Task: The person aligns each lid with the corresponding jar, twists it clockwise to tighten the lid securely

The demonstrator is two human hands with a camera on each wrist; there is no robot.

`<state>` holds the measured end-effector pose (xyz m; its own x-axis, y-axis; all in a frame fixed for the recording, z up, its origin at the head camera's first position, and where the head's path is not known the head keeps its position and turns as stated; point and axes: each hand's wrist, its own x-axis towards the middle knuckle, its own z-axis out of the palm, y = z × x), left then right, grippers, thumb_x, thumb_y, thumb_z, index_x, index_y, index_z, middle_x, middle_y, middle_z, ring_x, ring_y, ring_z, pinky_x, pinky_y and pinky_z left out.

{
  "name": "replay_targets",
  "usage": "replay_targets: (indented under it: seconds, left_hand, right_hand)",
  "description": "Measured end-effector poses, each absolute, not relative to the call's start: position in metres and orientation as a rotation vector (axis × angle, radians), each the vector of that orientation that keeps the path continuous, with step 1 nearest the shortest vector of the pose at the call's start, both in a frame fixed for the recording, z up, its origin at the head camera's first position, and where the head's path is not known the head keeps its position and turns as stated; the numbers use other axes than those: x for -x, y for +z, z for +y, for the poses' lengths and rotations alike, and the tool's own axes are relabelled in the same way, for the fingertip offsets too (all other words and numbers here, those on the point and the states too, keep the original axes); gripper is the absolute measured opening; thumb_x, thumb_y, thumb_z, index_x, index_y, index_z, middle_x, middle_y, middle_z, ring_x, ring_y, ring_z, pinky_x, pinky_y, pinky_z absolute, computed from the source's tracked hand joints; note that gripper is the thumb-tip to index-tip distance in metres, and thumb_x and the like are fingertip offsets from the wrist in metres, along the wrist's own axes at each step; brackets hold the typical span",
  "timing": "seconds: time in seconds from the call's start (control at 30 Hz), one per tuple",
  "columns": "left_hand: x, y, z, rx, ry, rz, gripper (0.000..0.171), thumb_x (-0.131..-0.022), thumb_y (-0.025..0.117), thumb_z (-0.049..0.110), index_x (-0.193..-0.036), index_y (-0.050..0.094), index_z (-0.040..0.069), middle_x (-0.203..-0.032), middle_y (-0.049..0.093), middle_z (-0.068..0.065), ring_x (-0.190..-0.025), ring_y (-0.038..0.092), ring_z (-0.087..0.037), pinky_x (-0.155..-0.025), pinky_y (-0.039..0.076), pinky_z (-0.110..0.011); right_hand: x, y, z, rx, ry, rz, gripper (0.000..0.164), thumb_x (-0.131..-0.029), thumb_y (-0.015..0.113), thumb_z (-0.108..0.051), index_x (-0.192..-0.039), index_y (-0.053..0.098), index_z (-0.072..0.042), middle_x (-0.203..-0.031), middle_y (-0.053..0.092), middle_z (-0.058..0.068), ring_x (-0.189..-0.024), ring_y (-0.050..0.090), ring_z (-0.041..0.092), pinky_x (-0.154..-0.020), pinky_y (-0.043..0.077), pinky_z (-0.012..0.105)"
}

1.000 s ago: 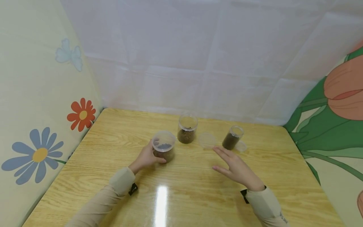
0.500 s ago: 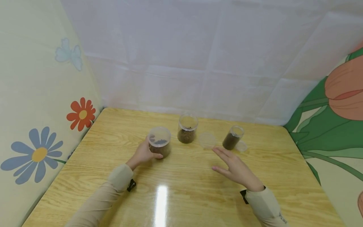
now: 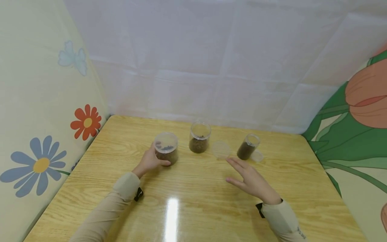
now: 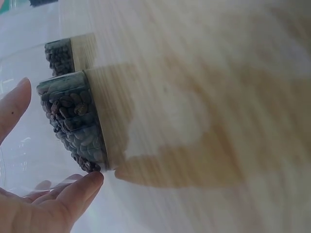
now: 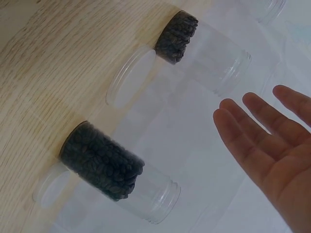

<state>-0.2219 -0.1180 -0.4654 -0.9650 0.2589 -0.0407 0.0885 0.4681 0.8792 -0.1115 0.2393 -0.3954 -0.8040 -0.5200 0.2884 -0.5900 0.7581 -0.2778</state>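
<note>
My left hand (image 3: 151, 161) grips a wide clear plastic jar (image 3: 166, 151) partly filled with dark beans, thumb at its near side and fingers behind it. In the left wrist view, the jar's beans (image 4: 73, 121) show near the tabletop, between the thumb and fingers. To its right stands a second clear jar (image 3: 199, 137), holding dark beans in its lower part. A narrower jar (image 3: 248, 147), fuller of dark beans, stands farther right. My right hand (image 3: 252, 178) holds nothing; its fingers extend toward the narrow jar in the head view.
A round clear lid (image 3: 220, 149) lies between the second jar and the narrow one. A smaller lid (image 3: 257, 155) rests on the wooden table (image 3: 196, 208) beside the narrow jar. Behind the table hangs a white cloth (image 3: 193, 74).
My left hand has moved the wide jar leftward and slightly toward the back of the table. The right hand and the other jars have stayed in place.
</note>
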Motion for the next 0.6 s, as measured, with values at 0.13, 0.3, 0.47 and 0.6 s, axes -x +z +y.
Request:
replay_targets:
  seconds: [0.13,0.3,0.47,0.6]
  left_hand:
    - [0.225,-0.466,-0.12,-0.292,1.518,2.547,0.105,-0.062,0.084,0.017,-0.142,0.017,0.004,-0.141,0.03,-0.022,-0.13,0.024,-0.039,-0.104,0.021,-0.053]
    - [0.229,-0.464,-0.123,-0.275,1.522,2.548,0.104,-0.063,0.084,0.017,-0.141,0.017,0.003,-0.141,0.03,-0.023,-0.13,0.024,-0.039,-0.104,0.022,-0.052]
    - [0.234,-0.464,-0.125,-0.264,1.553,2.536,0.103,-0.065,0.083,0.015,-0.143,0.016,0.006,-0.142,0.029,-0.02,-0.131,0.023,-0.037,-0.105,0.022,-0.052]
    - [0.24,-0.465,-0.127,-0.253,1.572,2.531,0.103,-0.065,0.083,0.016,-0.142,0.016,0.004,-0.142,0.029,-0.021,-0.131,0.023,-0.037,-0.105,0.022,-0.051]
  right_hand:
    - [0.112,-0.396,0.24,-0.883,0.529,-2.754,0.066,-0.079,0.071,-0.026,-0.131,0.043,0.004,-0.127,0.048,0.024,-0.111,0.049,0.039,-0.088,0.044,0.049]
    - [0.111,-0.397,0.24,-0.868,0.526,-2.763,0.066,-0.08,0.07,-0.027,-0.131,0.043,0.004,-0.127,0.048,0.024,-0.111,0.049,0.039,-0.088,0.044,0.05]
    - [0.111,-0.399,0.24,-0.855,0.52,-2.773,0.063,-0.081,0.069,-0.026,-0.13,0.044,0.005,-0.126,0.048,0.026,-0.11,0.049,0.041,-0.087,0.044,0.051]
    - [0.111,-0.4,0.24,-0.845,0.516,-2.786,0.062,-0.081,0.068,-0.027,-0.13,0.045,0.004,-0.125,0.049,0.025,-0.11,0.049,0.04,-0.086,0.044,0.052]
